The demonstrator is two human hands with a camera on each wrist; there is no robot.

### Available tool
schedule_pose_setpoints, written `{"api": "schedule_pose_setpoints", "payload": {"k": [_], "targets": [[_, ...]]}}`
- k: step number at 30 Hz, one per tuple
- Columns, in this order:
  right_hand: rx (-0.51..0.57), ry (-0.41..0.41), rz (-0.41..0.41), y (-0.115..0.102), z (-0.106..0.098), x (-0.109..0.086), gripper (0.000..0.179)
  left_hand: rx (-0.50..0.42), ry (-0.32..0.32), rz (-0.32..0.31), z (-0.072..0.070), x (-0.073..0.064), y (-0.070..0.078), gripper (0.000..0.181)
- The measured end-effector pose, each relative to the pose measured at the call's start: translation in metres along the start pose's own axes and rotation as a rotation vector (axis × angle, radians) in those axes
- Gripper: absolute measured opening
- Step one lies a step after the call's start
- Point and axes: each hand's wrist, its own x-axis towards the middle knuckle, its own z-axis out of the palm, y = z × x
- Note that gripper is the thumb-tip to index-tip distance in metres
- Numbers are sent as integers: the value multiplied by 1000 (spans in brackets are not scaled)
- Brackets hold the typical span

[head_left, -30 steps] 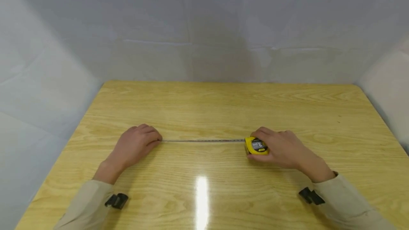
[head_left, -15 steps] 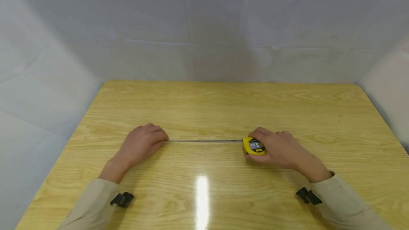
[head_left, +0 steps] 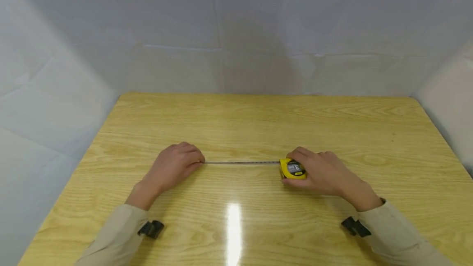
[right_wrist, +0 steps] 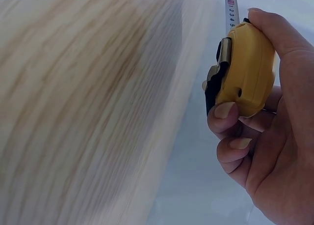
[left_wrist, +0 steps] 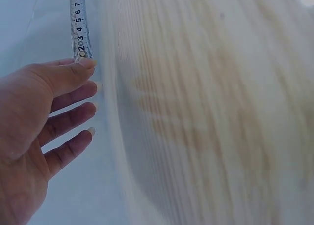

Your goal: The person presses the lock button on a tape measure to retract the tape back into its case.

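Pale, creased sheeting (head_left: 251, 19) borders the wood-grained table (head_left: 244, 126) at rear and both sides; a black fitting (head_left: 355, 226) sits at each beige sleeve (head_left: 114, 233); the tape measure (head_left: 293, 169), rounded and yellow, is over the table, partly covered by the gripping right hand (head_left: 325, 171); the left hand (head_left: 171, 167) pinches the straight, narrow, printed blade (head_left: 242, 163) at its end.

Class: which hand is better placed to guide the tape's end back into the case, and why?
Likely the left hand: it pinches the end of the blade, while the right hand is busy gripping the yellow case.
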Motion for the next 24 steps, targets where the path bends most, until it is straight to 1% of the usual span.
{"api": "schedule_pose_setpoints", "payload": {"k": [7,13,17,24], "targets": [[13,-17,7,-2,1,2,67,-4,12,27,3,5,4,7],[17,-17,8,-5,1,3,63,-19,13,40,4,11,10,8],[15,-13,-1,-7,2,4,65,-27,17,55,5,15,14,7],[1,0,-13,-9,3,5,65,-22,16,47,8,17,17,7]]}}
